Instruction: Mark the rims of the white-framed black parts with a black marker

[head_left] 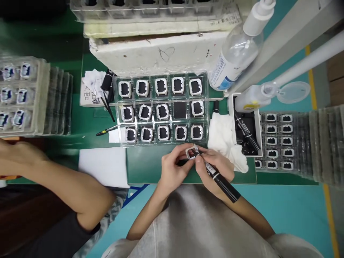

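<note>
- Pinching a white frame [187, 153] in the fingertips of the left hand [173, 167], between both hands.
- Gripping a marker [225, 186] in the right hand [218, 166], aiming the writing end at the frame; too small to tell if touching.
- Facing a tray [180, 109] of like frames, just beyond both hands.
- Adjoining a cloth [223, 134], beyond and right of the right hand.

Upper tray [146, 15] cropped (top edge).
</note>
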Demonstrator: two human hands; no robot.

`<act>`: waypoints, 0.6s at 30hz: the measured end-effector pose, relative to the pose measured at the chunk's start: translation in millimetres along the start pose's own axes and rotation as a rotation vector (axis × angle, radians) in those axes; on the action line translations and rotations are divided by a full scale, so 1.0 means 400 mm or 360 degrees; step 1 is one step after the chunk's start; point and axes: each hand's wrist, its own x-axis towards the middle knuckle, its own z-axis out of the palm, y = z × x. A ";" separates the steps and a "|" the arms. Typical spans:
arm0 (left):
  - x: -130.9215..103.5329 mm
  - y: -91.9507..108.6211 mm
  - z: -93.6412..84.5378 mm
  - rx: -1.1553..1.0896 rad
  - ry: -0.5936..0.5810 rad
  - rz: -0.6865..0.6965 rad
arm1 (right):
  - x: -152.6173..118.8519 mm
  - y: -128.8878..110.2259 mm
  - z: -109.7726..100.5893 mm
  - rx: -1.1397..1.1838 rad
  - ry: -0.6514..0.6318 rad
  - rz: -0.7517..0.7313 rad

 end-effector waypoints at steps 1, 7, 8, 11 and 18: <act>0.000 0.000 0.000 -0.0003 0.0002 0.0006 | 0.000 -0.003 0.000 -0.0009 -0.0002 0.0030; -0.001 -0.003 0.002 0.0016 0.0010 0.0002 | -0.005 -0.011 -0.001 0.0066 -0.0022 0.0099; -0.001 -0.002 0.002 0.0029 0.0011 -0.0003 | -0.005 -0.011 -0.001 0.0070 -0.0025 0.0101; -0.003 -0.002 0.003 0.0055 0.0027 -0.0004 | -0.004 -0.012 -0.001 0.0048 -0.0026 0.0120; -0.006 -0.004 0.002 0.0123 0.0043 -0.0015 | 0.001 -0.017 -0.002 0.0046 -0.0031 0.0162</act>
